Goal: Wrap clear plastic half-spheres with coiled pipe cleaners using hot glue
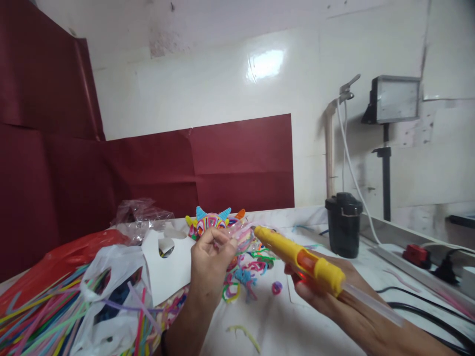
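My right hand [326,291] grips a yellow and orange glue gun [297,257] with a clear glue stick jutting from its back end; its nozzle points left towards my other hand. My left hand [211,262] pinches a small pale, translucent pink strip [237,231] right at the nozzle tip. Just behind both hands on the white table [282,326] sits a colourful craft piece [213,222] built of coiled strips with blue and orange spikes. Loose curled strips [241,284] in pink, blue and green lie under my hands.
A white plastic bag [111,291] and a bundle of several coloured straws [40,316] lie at the left beside red plastic. White card [166,272] stands near my left wrist. A black canister [344,223], cables [426,311] and a lamp on a stand [395,99] occupy the right.
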Action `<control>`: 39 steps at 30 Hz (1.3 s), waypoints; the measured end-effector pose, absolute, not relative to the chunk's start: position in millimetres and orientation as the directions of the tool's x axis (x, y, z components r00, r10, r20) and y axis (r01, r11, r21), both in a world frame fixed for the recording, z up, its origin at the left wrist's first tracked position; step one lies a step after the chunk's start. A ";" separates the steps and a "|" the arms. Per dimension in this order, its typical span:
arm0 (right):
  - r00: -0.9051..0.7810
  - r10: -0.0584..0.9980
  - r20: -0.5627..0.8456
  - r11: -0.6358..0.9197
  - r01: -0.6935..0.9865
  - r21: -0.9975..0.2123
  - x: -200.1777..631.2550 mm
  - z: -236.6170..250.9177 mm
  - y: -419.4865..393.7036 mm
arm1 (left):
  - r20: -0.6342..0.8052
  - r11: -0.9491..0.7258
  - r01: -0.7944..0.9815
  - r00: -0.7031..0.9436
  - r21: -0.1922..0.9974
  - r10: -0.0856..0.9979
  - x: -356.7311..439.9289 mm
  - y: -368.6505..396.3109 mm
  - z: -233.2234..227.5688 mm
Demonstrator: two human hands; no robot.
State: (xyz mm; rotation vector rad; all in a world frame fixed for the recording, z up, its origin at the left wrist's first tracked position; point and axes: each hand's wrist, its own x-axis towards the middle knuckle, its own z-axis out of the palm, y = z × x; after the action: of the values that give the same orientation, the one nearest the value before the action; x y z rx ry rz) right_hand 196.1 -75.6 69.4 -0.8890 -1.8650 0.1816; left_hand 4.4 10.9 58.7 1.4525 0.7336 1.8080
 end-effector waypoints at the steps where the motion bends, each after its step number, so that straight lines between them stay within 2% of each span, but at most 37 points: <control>1: -0.230 0.667 0.709 0.707 0.495 -0.505 196.0 71.5 -76.6 | 0.587 -0.601 -0.163 -0.133 0.782 0.799 4.4 10.7 58.8; 4: -0.290 0.707 0.645 0.686 0.502 -0.526 195.7 73.8 -79.3 | 0.591 -0.604 -0.163 -0.125 0.780 0.797 4.8 10.9 59.1; 15: -0.265 0.741 0.618 0.649 0.521 -0.555 196.9 68.2 -78.9 | 0.562 -0.578 -0.192 -0.135 0.793 0.816 4.1 7.5 61.7; 20: -0.209 0.730 0.651 0.637 0.555 -0.535 200.9 66.7 -75.7 | 0.566 -0.583 -0.201 -0.140 0.787 0.813 4.3 8.7 60.8; 29: -0.223 0.749 0.624 0.636 0.509 -0.581 201.3 65.5 -76.2 | 0.577 -0.590 -0.199 -0.126 0.783 0.807 2.8 12.3 59.6; 34: -0.170 0.790 0.589 0.584 0.502 -0.638 205.2 59.7 -72.6 | 0.572 -0.587 -0.242 -0.135 0.772 0.809 3.0 9.5 60.4; 39: -0.131 0.782 0.609 0.577 0.523 -0.627 209.2 50.6 -71.3 | 0.601 -0.609 -0.262 -0.117 0.749 0.790 1.4 10.5 59.0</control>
State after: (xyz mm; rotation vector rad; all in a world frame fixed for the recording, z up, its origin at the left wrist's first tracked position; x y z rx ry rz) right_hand 209.2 -71.3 50.6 -1.0702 -1.7983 0.3208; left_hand 1.4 10.5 59.0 1.4117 0.6151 1.8150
